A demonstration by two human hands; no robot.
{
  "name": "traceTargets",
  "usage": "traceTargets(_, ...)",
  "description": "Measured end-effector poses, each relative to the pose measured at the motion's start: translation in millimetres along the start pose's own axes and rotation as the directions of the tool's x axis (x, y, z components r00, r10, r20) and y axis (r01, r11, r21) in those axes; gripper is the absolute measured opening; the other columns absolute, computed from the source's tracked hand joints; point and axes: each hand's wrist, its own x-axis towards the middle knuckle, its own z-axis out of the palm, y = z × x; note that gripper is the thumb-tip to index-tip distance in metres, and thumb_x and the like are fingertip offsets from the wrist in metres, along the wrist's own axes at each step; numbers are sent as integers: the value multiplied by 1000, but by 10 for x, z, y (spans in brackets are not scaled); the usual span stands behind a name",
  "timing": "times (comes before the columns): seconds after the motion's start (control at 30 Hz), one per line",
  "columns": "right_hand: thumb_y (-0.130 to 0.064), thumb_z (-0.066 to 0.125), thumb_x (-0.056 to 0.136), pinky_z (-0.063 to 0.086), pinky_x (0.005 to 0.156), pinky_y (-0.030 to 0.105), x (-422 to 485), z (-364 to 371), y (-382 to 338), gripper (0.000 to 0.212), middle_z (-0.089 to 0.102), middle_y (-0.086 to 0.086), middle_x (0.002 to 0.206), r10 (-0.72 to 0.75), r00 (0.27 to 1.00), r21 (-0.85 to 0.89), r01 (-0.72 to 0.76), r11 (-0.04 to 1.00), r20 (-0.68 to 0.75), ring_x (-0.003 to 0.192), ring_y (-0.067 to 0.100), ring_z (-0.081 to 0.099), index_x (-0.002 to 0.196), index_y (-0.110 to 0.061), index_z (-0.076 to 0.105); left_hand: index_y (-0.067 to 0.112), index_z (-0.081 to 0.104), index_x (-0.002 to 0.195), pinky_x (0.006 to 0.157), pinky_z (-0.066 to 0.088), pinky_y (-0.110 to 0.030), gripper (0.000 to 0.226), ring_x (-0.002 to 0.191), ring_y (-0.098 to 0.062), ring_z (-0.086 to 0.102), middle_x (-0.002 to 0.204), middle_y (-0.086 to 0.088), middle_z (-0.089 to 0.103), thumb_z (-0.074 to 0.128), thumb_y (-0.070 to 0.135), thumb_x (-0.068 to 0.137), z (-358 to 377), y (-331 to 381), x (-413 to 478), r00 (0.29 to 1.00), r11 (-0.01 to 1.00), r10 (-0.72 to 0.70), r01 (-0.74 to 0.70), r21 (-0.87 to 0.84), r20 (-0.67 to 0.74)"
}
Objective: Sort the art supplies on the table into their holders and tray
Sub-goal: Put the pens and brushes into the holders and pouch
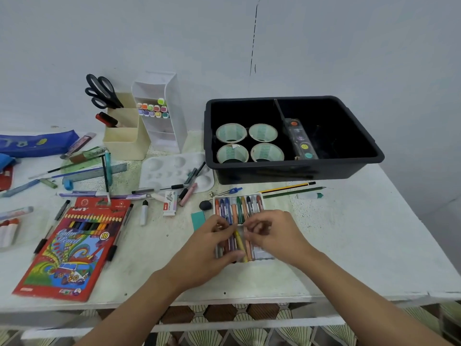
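A white crayon tray (262, 254) lies near the table's front edge, with several crayons (238, 208) in its far row. My left hand (212, 243) and my right hand (272, 233) both sit over the near row. Together they pinch a yellow crayon (240, 242) that lies tilted across the tray. My hands hide part of the near row.
A black bin (294, 166) holding tape rolls (230, 133) stands behind. A cream holder (124, 138) with scissors (102, 92) and a white marker rack (164, 116) stand back left. A red pencil box (67, 248), a palette (172, 171), loose pens and pencils (287, 188) lie scattered.
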Motion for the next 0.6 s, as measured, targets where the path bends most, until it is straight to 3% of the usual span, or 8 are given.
traceTargets(0.13,-15,86,77,61,74,31,-9,-63,-29,36,65,-6,94,-32,992,-69,41,997,124,77,11,66,111,-18,76,23,69,125,88,41,-8,58,100,4,49,114,17,42,62,65,86,27,66,-6,998,1000,-2,3,2,-57)
traceTargets(0.23,-22,86,78,59,74,30,-7,-103,-71,43,63,-7,101,-42,975,-130,72,989,218,78,9,66,118,-18,74,22,68,128,92,42,-11,61,100,0,49,116,15,41,62,65,85,46,90,9,999,999,-24,25,30,-35)
traceTargets(0.43,-24,86,77,57,75,26,7,-150,-119,41,57,-11,103,-19,951,-145,66,987,307,78,9,64,116,-19,75,22,62,133,91,27,2,57,105,0,43,124,12,35,58,58,89,-37,70,33,995,997,-32,26,70,91)
traceTargets(0.6,-28,87,75,49,67,15,1,-114,-120,39,54,-8,103,-21,954,-229,93,969,300,73,6,59,110,-14,77,21,68,127,89,38,-9,48,99,-4,44,115,12,38,70,47,87,-6,63,16,998,993,-59,55,101,38)
